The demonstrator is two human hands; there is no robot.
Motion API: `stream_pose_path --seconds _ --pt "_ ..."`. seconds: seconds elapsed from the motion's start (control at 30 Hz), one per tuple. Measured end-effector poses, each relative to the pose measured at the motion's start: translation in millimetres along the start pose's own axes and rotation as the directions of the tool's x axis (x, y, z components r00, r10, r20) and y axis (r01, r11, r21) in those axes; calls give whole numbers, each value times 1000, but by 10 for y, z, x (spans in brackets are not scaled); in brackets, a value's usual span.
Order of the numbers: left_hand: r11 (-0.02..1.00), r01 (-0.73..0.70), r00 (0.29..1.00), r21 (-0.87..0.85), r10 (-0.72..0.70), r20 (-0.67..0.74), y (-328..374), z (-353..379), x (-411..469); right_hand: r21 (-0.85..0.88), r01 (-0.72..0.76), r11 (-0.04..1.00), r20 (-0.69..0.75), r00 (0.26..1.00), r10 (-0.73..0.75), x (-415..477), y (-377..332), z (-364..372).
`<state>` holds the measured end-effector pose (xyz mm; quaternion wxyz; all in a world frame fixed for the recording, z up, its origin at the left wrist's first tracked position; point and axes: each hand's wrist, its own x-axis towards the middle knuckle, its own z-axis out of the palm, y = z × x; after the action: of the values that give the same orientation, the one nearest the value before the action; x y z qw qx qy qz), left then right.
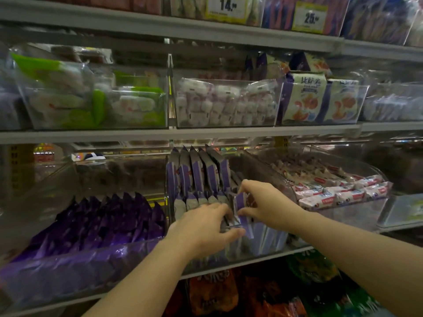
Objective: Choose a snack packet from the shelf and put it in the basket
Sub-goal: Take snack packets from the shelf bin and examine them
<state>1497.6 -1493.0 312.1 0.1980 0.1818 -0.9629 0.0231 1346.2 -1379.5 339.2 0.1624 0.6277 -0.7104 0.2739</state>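
Now: right hand [263, 202] pinches purple packet [240, 201] just beside left hand [203, 227], whose fingers curl round neighbouring packets [201, 197]. Choosing nearly done; packet not lifted out, basket unseen.

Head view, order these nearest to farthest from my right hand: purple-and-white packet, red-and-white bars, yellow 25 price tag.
1. Purple-and-white packet, pinched by the right hand.
2. Red-and-white bars, right bin.
3. Yellow 25 price tag, top shelf.
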Motion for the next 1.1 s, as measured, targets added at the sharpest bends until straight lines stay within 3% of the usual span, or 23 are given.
stream_pose_path --seconds 0.1,0.2,0.27,0.33,0.4,0.53,0.63,0.73,0.87,0.97,1.1 --pt "999 5 999 -45 -7 -41 -16 31 -11 -11 -10 1000 76 997 11 -25 0 -57" --pt "999 -51 998 -19 50 -41 -23 37 -21 71 -71 995 252 966 51 -42 2 -204" --pt "994 -94 995 49 95 -23 -22 41 -9 77 -62 995 237 971 42 -72 25 -292" --pt "991 -100 995 84 101 -18 -37 57 12 -17 -46 999 200 979 48 -91 53 -356" --pt "991 -93 996 98 94 -6 -56 66 29 -157 -67 985 263 959 107 -74 69 -389" --pt "992 -75 997 103 75 11 -61 67 30 -351 -149 924 441 844 304 90 -26 -443" --pt "994 -49 998 99 46 29 -52 60 25 -424 -185 887 575 702 421 244 -135 -496" --pt "993 -42 999 110 39 30 -44 53 22 -518 -129 846 643 594 484 366 -227 -459" --pt "993 -43 998 113 38 44 -36 36 15 -620 -41 783 654 524 545 433 -371 -329" --pt "994 -41 998 104 35 56 -22 14 10 -608 -44 793 617 602 506 437 -372 -355" --pt "993 -54 997 105 48 60 -18 2 6 -486 -174 857 370 847 382 402 -266 -602"
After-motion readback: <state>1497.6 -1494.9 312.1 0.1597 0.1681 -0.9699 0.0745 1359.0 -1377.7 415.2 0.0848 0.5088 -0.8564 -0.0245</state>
